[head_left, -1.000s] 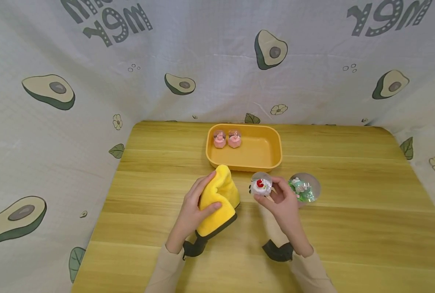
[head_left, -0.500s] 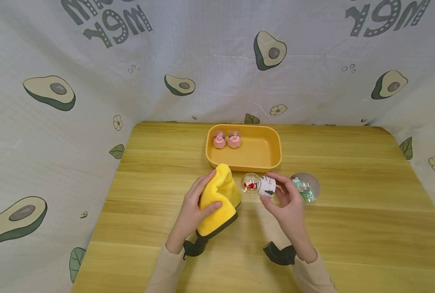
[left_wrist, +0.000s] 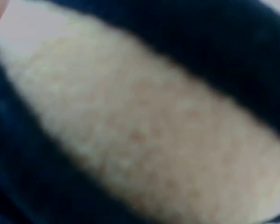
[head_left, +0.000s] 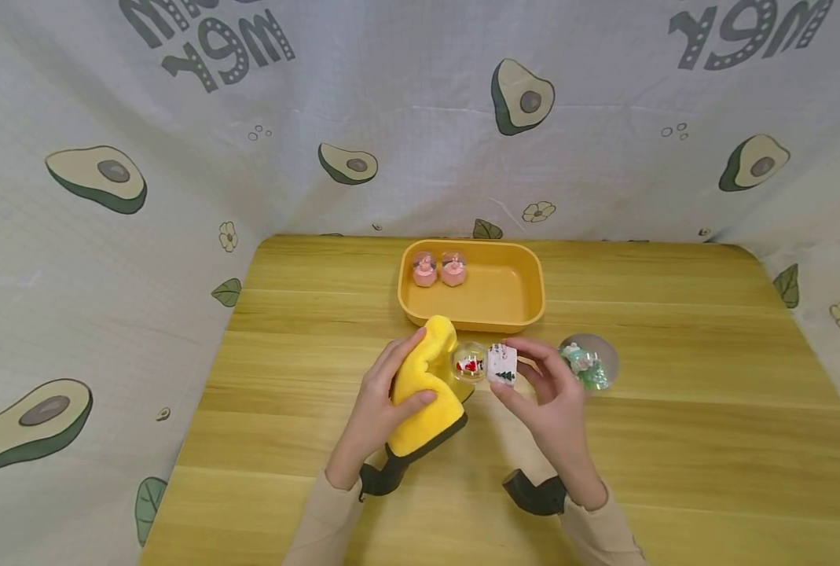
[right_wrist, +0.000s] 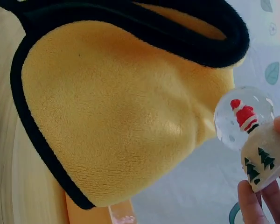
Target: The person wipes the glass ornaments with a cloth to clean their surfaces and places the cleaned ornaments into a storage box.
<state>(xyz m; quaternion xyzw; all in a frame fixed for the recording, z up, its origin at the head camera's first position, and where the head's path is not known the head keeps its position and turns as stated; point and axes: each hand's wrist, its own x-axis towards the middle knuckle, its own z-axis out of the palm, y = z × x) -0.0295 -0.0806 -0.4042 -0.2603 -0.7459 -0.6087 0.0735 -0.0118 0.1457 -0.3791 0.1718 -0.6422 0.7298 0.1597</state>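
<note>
Head: globe (head_left: 484,363) at right edge of cloth (head_left: 416,376)

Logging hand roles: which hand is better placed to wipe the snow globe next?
Left, I'd say: the left hand holds the yellow cloth near the clear dome, while the right hand grips the snow globe by its base.

Wooden tabletop (head_left: 709,377) lies open to the left of the left hand (head_left: 373,405) and to the right of a green glittery globe (head_left: 589,363). The yellow tray (head_left: 500,297) has room at its right end; 2 pink globes (head_left: 453,270) block its left. A yellow cloth (head_left: 420,424) and a held snow globe (head_left: 486,363) crowd its near side. A printed curtain (head_left: 420,200) walls the far edge.
</note>
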